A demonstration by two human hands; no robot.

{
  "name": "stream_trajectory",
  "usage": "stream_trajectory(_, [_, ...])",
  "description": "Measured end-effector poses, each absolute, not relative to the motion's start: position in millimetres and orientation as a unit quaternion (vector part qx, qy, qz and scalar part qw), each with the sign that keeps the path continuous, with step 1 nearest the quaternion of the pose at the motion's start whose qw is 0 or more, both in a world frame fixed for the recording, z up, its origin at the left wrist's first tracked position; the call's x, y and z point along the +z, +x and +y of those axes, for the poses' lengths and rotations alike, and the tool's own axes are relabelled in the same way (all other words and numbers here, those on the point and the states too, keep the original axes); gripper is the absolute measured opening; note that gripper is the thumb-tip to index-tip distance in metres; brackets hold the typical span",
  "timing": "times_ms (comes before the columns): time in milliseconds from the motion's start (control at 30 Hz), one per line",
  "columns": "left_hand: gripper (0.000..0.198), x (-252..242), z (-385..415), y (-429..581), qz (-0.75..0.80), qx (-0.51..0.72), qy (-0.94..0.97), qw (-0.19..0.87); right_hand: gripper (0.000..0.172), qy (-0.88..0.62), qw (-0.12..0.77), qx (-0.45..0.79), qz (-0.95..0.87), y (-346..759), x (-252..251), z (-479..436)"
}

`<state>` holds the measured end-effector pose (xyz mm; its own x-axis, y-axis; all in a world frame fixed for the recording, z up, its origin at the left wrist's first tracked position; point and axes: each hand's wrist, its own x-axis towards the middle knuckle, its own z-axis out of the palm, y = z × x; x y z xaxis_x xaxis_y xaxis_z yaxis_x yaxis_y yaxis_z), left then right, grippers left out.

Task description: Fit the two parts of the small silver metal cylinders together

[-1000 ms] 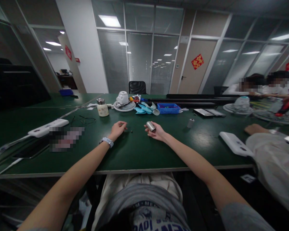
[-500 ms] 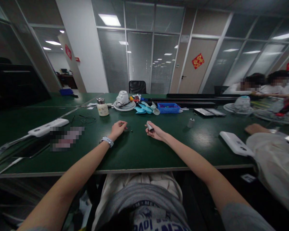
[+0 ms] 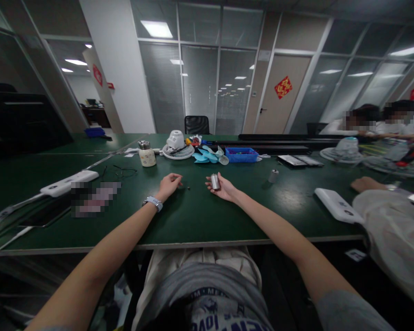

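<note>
My right hand [image 3: 224,188] lies palm-up on the green table [image 3: 200,216] and holds a small silver metal cylinder [image 3: 215,181] between its fingers, now standing upright. My left hand [image 3: 169,184], with a watch on the wrist, rests on the table with fingers loosely curled; whether anything is in them I cannot make out. A tiny dark part [image 3: 188,187] lies on the table just right of the left fingertips. A second small silver cylinder [image 3: 273,175] stands further right, out of both hands.
At the back stand a cream jar [image 3: 146,154], a white fan housing on a grille [image 3: 177,145], light blue fan blades [image 3: 209,155] and a blue tray [image 3: 241,155]. White power strips [image 3: 69,182] [image 3: 336,205] lie left and right. A co-worker's sleeve [image 3: 389,225] is at right.
My right hand has turned the silver cylinder from lying tilted to standing upright in the fingers. The left hand has stayed put.
</note>
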<state>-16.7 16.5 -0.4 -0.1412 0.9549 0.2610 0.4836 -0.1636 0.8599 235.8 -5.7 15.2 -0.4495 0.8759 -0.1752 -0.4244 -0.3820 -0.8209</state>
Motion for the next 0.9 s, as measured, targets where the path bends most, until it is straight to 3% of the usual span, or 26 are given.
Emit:
stream_trajectory(100, [0.028, -0.8, 16.5, -16.8, 0.595, 0.465, 0.607, 0.248, 0.046, -0.310, 0.421, 0.765, -0.377, 235.7, 14.5, -5.4])
stream_trajectory(267, [0.030, -1.3, 17.0, -17.4, 0.593, 0.465, 0.610, 0.246, 0.024, -0.325, 0.421, 0.749, -0.394, 234.1, 11.6, -4.3])
stream_trajectory(567, [0.027, -0.9, 16.7, -16.3, 0.598, 0.458, 0.613, 0.238, 0.036, -0.335, 0.417, 0.768, -0.351, 233.5, 15.3, -5.7])
stream_trajectory(900, [0.029, -2.2, 17.3, -17.5, 0.596, 0.454, 0.617, 0.239, 0.036, -0.323, 0.429, 0.747, -0.392, 232.8, 16.5, -10.8])
